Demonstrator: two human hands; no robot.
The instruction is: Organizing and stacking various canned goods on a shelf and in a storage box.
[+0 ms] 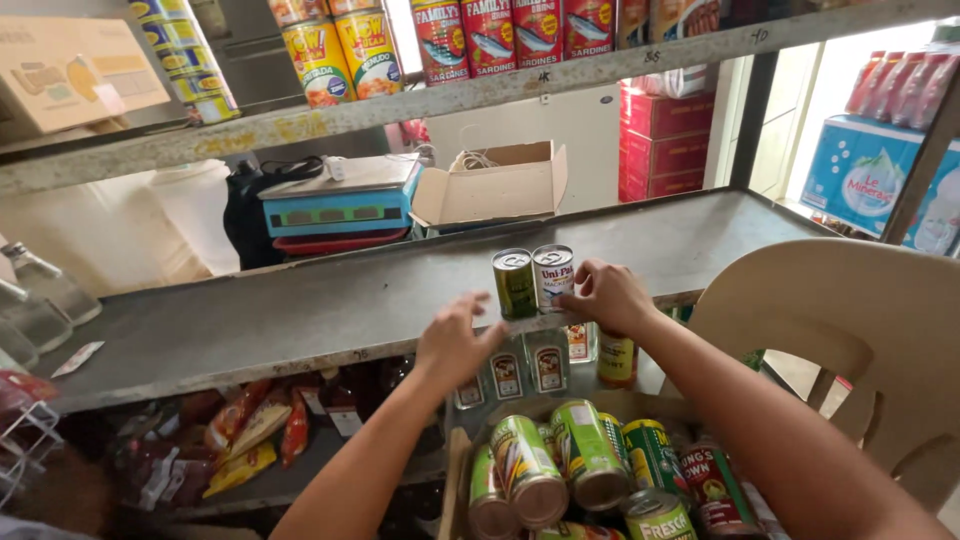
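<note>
View: a head camera is looking down at a person's two bare arms reaching into a grey metal shop shelf [300,310].

Right hand: the right hand [607,295] is resting against the white-labelled can [553,277], its fingers [578,297] drawn together on the can's near right side, touching rather than lifting it.

Left hand: the left hand [455,343] is hovering at the shelf's near edge, just left of the green can [515,284], fingers [480,312] spread apart and holding nothing.

Cans on the shelf: the two cans are standing upright, touching side by side, close to the near edge.

Below: a box of loose cans [580,470] is lying under the arms, most of them on their sides; small bottles [530,365] are standing on the lower shelf directly beneath the pair.

Farther back: a blue weighing scale [340,205] and an open cardboard box [495,185] are sitting at the far side; a tan plastic chair [850,340] is standing on the right.

Risk, edge: the pair is sitting so near the lip that a sideways nudge could likely be tipping one off onto the bottles or cans below.

Risk, knock-on: because the cans are touching, pushing the white one could be shoving the green one over toward the open left hand.

Risk, forearms: both arms are crossing above the box, so a dropped elbow could be setting the loose cans rolling.
</note>
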